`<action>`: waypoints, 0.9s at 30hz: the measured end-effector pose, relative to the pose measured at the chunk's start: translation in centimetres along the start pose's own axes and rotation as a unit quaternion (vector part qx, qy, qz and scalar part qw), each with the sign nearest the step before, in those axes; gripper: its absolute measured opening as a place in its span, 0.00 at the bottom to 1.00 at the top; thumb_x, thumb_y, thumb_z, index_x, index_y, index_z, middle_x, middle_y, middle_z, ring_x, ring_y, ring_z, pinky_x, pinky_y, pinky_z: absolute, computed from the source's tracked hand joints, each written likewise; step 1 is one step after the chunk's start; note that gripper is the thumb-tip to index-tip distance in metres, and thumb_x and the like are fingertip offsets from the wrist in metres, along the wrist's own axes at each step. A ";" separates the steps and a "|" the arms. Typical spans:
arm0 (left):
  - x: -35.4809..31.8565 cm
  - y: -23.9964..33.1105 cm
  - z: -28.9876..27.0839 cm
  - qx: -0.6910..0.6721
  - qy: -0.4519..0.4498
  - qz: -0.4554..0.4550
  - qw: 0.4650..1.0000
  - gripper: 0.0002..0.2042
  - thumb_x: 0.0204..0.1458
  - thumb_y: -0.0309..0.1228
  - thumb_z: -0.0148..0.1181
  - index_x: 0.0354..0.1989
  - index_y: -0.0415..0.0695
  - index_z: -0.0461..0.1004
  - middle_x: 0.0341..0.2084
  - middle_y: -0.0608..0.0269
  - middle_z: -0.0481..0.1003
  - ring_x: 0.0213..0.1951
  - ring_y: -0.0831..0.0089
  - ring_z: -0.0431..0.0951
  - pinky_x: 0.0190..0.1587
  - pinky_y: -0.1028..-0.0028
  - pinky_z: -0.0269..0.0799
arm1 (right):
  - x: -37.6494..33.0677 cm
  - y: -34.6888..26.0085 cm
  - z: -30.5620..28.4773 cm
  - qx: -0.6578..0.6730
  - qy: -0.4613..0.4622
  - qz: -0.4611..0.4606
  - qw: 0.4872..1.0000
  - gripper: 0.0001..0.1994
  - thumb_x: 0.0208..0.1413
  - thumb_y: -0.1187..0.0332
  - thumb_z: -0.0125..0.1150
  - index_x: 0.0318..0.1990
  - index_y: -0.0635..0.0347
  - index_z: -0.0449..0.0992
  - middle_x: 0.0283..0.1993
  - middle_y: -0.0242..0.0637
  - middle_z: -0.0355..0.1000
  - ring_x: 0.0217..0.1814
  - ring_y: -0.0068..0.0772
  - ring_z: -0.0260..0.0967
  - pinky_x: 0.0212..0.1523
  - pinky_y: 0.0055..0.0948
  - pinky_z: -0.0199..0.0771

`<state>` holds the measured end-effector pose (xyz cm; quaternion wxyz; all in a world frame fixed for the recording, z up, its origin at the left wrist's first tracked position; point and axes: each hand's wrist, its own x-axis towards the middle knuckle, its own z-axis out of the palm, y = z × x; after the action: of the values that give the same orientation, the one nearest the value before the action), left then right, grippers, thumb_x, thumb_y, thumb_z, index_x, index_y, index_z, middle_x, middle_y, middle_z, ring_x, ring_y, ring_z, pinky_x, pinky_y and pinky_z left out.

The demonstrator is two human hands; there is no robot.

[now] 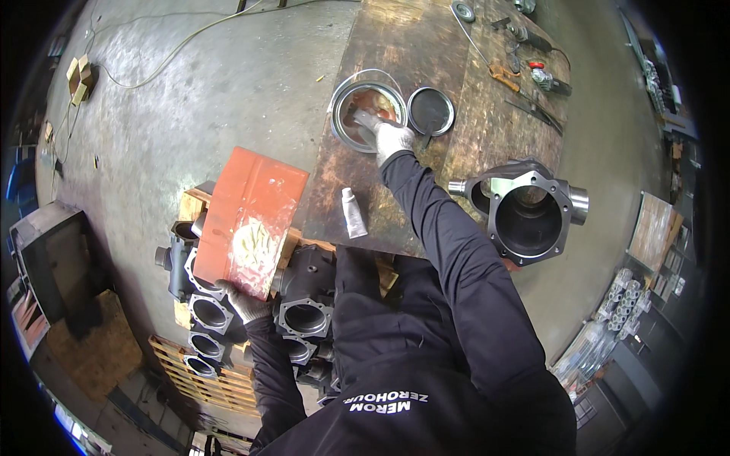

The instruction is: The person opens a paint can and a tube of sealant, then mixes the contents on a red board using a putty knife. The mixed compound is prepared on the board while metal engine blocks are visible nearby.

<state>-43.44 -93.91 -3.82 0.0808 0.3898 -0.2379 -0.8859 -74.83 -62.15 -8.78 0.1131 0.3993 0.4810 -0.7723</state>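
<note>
My gloved left hand (246, 303) grips the lower edge of a flat red-brown panel (258, 186), which is tilted beside the table. A pale yellowish paste (256, 245) is smeared over the panel's lower part. At the table, my gloved right hand (395, 140) reaches over the rim of an open round metal can (337, 129) and holds a grey putty knife (366, 118). The blade is inside the can, among reddish-brown and pale material. Right of the can lies a dark round lid (430, 106). A white and grey squeeze tube (353, 214) lies nearer to me.
A large flanged metal casting (530, 216) sits at the table's right edge. Angle grinders (549, 79) and hand tools lie at the far right of the wooden tabletop (380, 34). Several dark castings (306, 316) stand on pallets at my lower left. A cable (171, 55) crosses the floor.
</note>
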 end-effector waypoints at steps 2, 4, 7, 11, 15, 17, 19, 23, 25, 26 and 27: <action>0.2 0.1 0.0 0.025 0.022 0.010 0.999 0.47 0.60 0.68 0.53 0.75 0.42 0.59 0.69 0.53 0.69 0.66 0.52 0.72 0.69 0.49 0.69 | -1.8 -1.8 0.4 -0.011 -0.034 -0.003 0.999 0.17 0.54 0.77 0.76 0.51 0.67 0.81 0.51 0.40 0.81 0.47 0.30 0.81 0.45 0.26 0.85; 0.6 0.2 -0.2 0.036 0.023 0.012 0.999 0.47 0.59 0.69 0.52 0.76 0.42 0.58 0.69 0.53 0.69 0.66 0.52 0.72 0.69 0.49 0.69 | -2.7 -2.9 -0.1 -0.049 -0.034 0.014 0.998 0.12 0.58 0.76 0.71 0.49 0.67 0.82 0.49 0.38 0.81 0.45 0.29 0.81 0.44 0.24 0.85; 1.5 0.2 -0.4 0.034 0.027 -0.001 0.999 0.50 0.57 0.70 0.54 0.76 0.41 0.56 0.71 0.51 0.66 0.68 0.49 0.69 0.70 0.46 0.66 | -2.9 -3.1 -1.4 -0.066 -0.038 0.024 0.997 0.09 0.63 0.76 0.64 0.49 0.67 0.83 0.47 0.36 0.81 0.43 0.28 0.80 0.45 0.24 0.85; 3.4 -0.2 -0.8 -0.021 -0.032 -0.018 0.999 0.53 0.56 0.70 0.56 0.77 0.39 0.52 0.74 0.47 0.62 0.71 0.45 0.65 0.72 0.43 0.63 | -3.3 -2.4 -3.5 -0.059 -0.042 0.011 0.997 0.10 0.69 0.71 0.57 0.51 0.66 0.81 0.48 0.37 0.81 0.48 0.29 0.80 0.48 0.26 0.84; 5.2 -0.8 -1.0 -0.012 -0.049 -0.005 0.999 0.49 0.61 0.68 0.52 0.77 0.39 0.53 0.72 0.49 0.64 0.70 0.48 0.67 0.71 0.46 0.65 | -4.3 -1.8 -5.5 -0.026 -0.044 -0.010 0.999 0.12 0.69 0.73 0.58 0.55 0.66 0.78 0.50 0.38 0.81 0.50 0.31 0.80 0.51 0.28 0.83; 6.3 -1.1 -0.8 0.023 -0.008 0.038 0.999 0.46 0.63 0.66 0.50 0.76 0.39 0.54 0.71 0.50 0.66 0.69 0.51 0.69 0.71 0.49 0.66 | -5.0 -1.7 -6.6 -0.015 -0.039 -0.021 0.999 0.12 0.68 0.73 0.59 0.55 0.66 0.78 0.51 0.39 0.81 0.50 0.31 0.80 0.52 0.29 0.83; 7.0 -1.6 -0.4 0.040 0.041 0.048 0.997 0.44 0.65 0.65 0.49 0.75 0.38 0.56 0.69 0.50 0.68 0.67 0.52 0.72 0.69 0.50 0.69 | -5.8 -1.8 -7.5 0.005 -0.042 -0.031 0.999 0.10 0.68 0.74 0.61 0.53 0.67 0.78 0.51 0.40 0.80 0.48 0.32 0.81 0.52 0.32 0.85; 7.5 -2.5 1.5 0.019 0.005 0.034 0.999 0.43 0.65 0.64 0.48 0.75 0.37 0.56 0.69 0.47 0.69 0.66 0.50 0.73 0.68 0.48 0.70 | -7.8 -2.7 -8.9 0.010 -0.041 -0.041 0.998 0.13 0.68 0.71 0.62 0.55 0.66 0.78 0.50 0.39 0.80 0.47 0.32 0.80 0.51 0.32 0.83; 7.4 -3.0 3.0 0.034 -0.008 0.049 0.998 0.41 0.65 0.63 0.50 0.71 0.37 0.63 0.63 0.53 0.74 0.62 0.56 0.76 0.66 0.55 0.73 | -8.8 -3.5 -9.2 -0.009 -0.053 -0.065 0.996 0.16 0.68 0.69 0.63 0.59 0.66 0.76 0.52 0.40 0.80 0.48 0.32 0.80 0.51 0.32 0.82; 7.5 -3.2 3.9 0.038 0.023 0.040 0.998 0.40 0.65 0.62 0.52 0.71 0.37 0.63 0.63 0.53 0.74 0.62 0.57 0.76 0.66 0.55 0.73 | -9.3 -4.0 -9.3 -0.008 -0.059 -0.073 0.996 0.16 0.68 0.69 0.63 0.60 0.66 0.76 0.53 0.40 0.80 0.48 0.32 0.80 0.52 0.32 0.82; 7.6 -3.3 4.9 0.020 0.018 0.027 0.999 0.40 0.64 0.62 0.53 0.70 0.38 0.64 0.63 0.54 0.74 0.62 0.57 0.76 0.66 0.54 0.73 | -9.9 -4.5 -9.4 -0.007 -0.062 -0.083 0.995 0.16 0.69 0.69 0.63 0.60 0.65 0.77 0.53 0.40 0.80 0.49 0.32 0.80 0.52 0.31 0.82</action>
<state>-52.10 -91.80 -7.56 0.1005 0.4008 -0.2648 -0.8713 -66.13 -54.10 -0.72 0.0814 0.3084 0.5096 -0.7991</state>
